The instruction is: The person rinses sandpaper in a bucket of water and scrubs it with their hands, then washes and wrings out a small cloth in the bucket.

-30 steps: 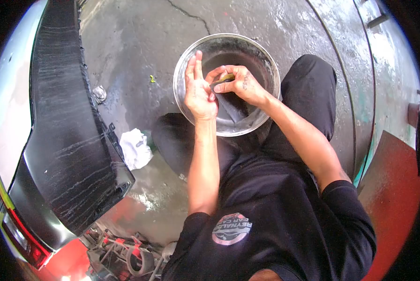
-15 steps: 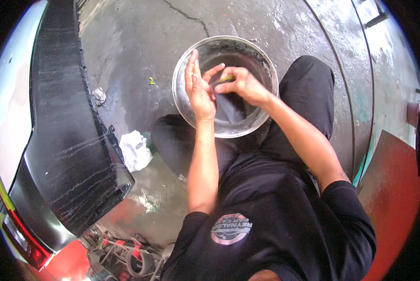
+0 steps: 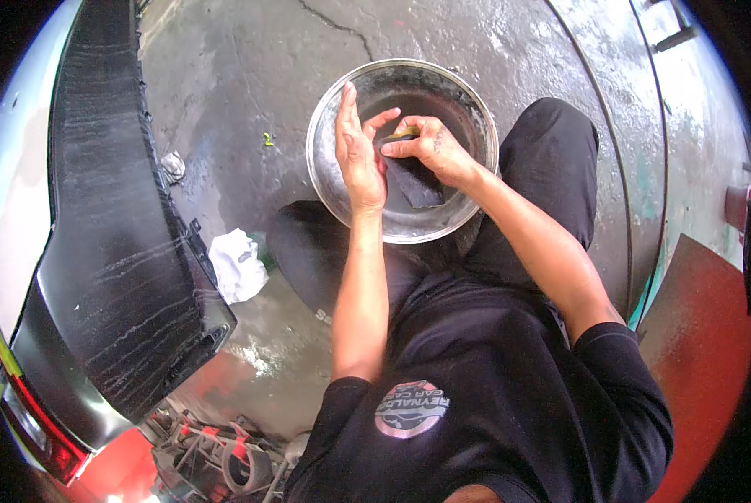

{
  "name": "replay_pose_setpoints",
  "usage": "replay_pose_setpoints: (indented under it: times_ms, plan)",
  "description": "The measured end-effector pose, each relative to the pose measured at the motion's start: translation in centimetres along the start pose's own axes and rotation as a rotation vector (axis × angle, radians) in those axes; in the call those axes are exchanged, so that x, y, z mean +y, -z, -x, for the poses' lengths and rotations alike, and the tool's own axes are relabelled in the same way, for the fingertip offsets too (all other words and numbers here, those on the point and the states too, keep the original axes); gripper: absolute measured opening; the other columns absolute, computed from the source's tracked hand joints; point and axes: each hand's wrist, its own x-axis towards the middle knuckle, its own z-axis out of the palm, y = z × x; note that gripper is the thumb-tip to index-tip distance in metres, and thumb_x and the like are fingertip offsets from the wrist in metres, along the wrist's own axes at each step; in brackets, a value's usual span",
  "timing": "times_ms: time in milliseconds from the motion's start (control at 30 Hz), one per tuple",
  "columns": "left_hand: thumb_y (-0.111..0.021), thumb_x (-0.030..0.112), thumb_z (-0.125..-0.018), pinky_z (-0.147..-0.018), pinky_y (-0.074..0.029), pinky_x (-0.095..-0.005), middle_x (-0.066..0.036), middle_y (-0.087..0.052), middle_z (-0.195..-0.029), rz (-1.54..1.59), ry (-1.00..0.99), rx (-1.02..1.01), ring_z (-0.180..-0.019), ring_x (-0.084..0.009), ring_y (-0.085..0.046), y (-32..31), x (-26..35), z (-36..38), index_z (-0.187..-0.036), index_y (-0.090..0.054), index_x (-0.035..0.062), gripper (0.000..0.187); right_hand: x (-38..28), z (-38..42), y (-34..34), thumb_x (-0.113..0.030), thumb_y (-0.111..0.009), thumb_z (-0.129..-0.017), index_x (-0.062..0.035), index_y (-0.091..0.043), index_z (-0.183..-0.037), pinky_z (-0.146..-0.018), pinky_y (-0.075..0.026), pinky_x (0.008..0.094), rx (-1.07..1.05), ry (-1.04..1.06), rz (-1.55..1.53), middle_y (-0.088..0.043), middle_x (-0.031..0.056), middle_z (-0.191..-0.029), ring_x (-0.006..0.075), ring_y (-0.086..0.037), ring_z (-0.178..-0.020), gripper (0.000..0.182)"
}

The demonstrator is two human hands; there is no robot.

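Observation:
Over a round metal basin [image 3: 318, 172], both of my hands are close together. My left hand [image 3: 360, 159] is upright with its fingers stretched out and its palm turned toward the other hand. My right hand [image 3: 436, 151] pinches a small yellow-edged piece [image 3: 406, 132] between thumb and fingers, right beside the left palm. Below the pinch, a dark flat sheet [image 3: 419, 186], which looks like sandpaper, shows inside the basin. I cannot tell whether the sheet and the yellow-edged piece are joined.
A black car bumper [image 3: 124, 251] lies along the left side. Beside it on the wet concrete floor are a crumpled white cloth [image 3: 239, 267] and a smaller crumpled scrap [image 3: 173, 167]. A dark hose [image 3: 598, 92] runs down the right; a red panel [image 3: 698, 352] is farther right.
My hands stay over the basin with only slight finger movement. More of the dark sheet's outline shows now below the right hand. The whole view has shifted slightly.

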Motion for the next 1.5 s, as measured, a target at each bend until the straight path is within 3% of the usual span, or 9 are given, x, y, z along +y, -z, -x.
replay_pose_setpoints:
  times_ms: [33, 167, 200, 633, 767, 800, 1067, 1367, 1500]
  plan:
    - [-0.049, 0.055, -0.104, -0.103, -0.050, -0.0510, -0.015, -0.032, -0.165, -0.002, -0.006, 0.013, -0.120, -0.0317, -0.061, -0.2, 0.2, 0.0, -0.156, -0.031, -0.0043, 0.081, 0.1, 0.1, 0.0, -0.013, -0.082, -0.080, -0.0068, -0.065, -0.085, -0.067, -0.043, 0.0255, -0.039, -0.015, 0.023, -0.064, -0.0014, -0.080, 0.0068, -0.055, -0.074, 0.019]
    - [-0.052, 0.071, -0.096, -0.060, -0.046, -0.0218, -0.014, -0.029, -0.167, -0.196, 0.147, 0.000, -0.119, -0.0277, -0.063, -0.4, 1.5, 0.7, -0.160, -0.032, 0.0051, 0.094, -0.1, 0.6, 0.2, -0.018, -0.083, -0.076, 0.0003, -0.072, -0.086, -0.074, -0.049, 0.0311, -0.186, -0.015, 0.174, -0.070, 0.0057, -0.077, 0.0120, -0.063, -0.078, 0.024]
    - [-0.054, 0.076, -0.092, -0.051, -0.031, -0.0160, -0.014, -0.028, -0.168, -0.181, 0.133, 0.023, -0.114, -0.0263, -0.067, -0.5, 1.3, 0.7, -0.160, -0.032, 0.0086, 0.098, -0.5, 1.0, -0.2, -0.017, -0.083, -0.076, 0.0000, -0.071, -0.085, -0.074, -0.049, 0.0307, -0.199, 0.015, 0.176, -0.069, 0.0056, -0.076, 0.0118, -0.062, -0.078, 0.022]
    - [-0.038, 0.076, -0.098, -0.047, -0.049, -0.0237, -0.015, -0.029, -0.166, 0.236, 0.237, 0.079, -0.110, -0.0403, -0.069, 0.6, 1.6, -0.1, -0.157, -0.033, 0.0092, 0.089, -0.2, -0.2, 0.7, -0.016, -0.083, -0.081, -0.0049, -0.069, -0.086, -0.068, -0.047, 0.0271, 0.026, 0.085, 0.078, -0.067, -0.0004, -0.080, 0.0087, -0.060, -0.076, 0.018]
    - [-0.052, 0.043, -0.107, -0.046, -0.047, -0.0249, -0.016, -0.059, -0.138, -0.013, 0.318, 0.183, -0.105, -0.0328, -0.072, 1.6, -0.1, 1.1, -0.126, -0.057, 0.0053, 0.043, -0.8, -0.7, 1.7, -0.022, -0.083, -0.084, -0.0040, -0.070, -0.090, -0.069, -0.049, 0.0293, 0.060, 0.065, -0.007, -0.069, 0.0015, -0.082, 0.0096, -0.061, -0.077, 0.023]
    - [-0.059, 0.028, -0.106, -0.049, -0.048, -0.0264, -0.010, -0.067, -0.115, 0.039, 0.315, 0.280, -0.097, -0.0252, -0.073, 1.1, 0.0, 1.2, -0.110, -0.062, 0.0056, 0.023, -1.1, -0.4, 1.7, -0.022, -0.083, -0.084, -0.0043, -0.070, -0.089, -0.069, -0.049, 0.0291, 0.038, 0.072, 0.015, -0.069, 0.0010, -0.082, 0.0093, -0.061, -0.077, 0.023]
    - [-0.069, 0.018, -0.100, -0.051, -0.051, -0.0254, -0.005, -0.069, -0.093, -0.379, 0.274, 0.274, -0.078, -0.0123, -0.066, 0.8, 0.3, 1.5, -0.103, -0.069, 0.0030, 0.016, -1.0, -0.1, 1.9, -0.023, -0.083, -0.084, -0.0064, -0.069, -0.093, -0.074, -0.047, 0.0280, 0.039, 0.110, -0.116, -0.066, -0.0016, -0.085, 0.0087, -0.059, -0.080, 0.024]
    - [-0.067, 0.015, -0.101, -0.074, -0.056, -0.0337, -0.007, -0.070, -0.108, 0.044, 0.314, 0.308, -0.093, -0.0183, -0.069, 0.8, 1.4, 1.4, -0.112, -0.067, 0.0051, 0.015, -0.6, -1.3, 2.0, -0.015, -0.080, -0.089, -0.0055, -0.068, -0.104, -0.079, -0.048, 0.0257, 0.106, 0.160, -0.217, -0.068, -0.0021, -0.094, 0.0070, -0.061, -0.086, 0.021]
    - [-0.077, 0.021, -0.092, -0.103, -0.049, -0.0419, -0.017, -0.062, -0.126, -0.746, 0.012, -0.045, -0.121, -0.0321, -0.060, 0.7, 0.5, 2.1, -0.133, -0.060, 0.0001, 0.049, -0.4, -1.4, 1.9, -0.020, -0.074, -0.094, -0.0032, -0.067, -0.118, -0.085, -0.048, 0.0270, 0.045, 0.161, -0.117, -0.068, -0.0002, -0.104, 0.0091, -0.061, -0.096, 0.030]
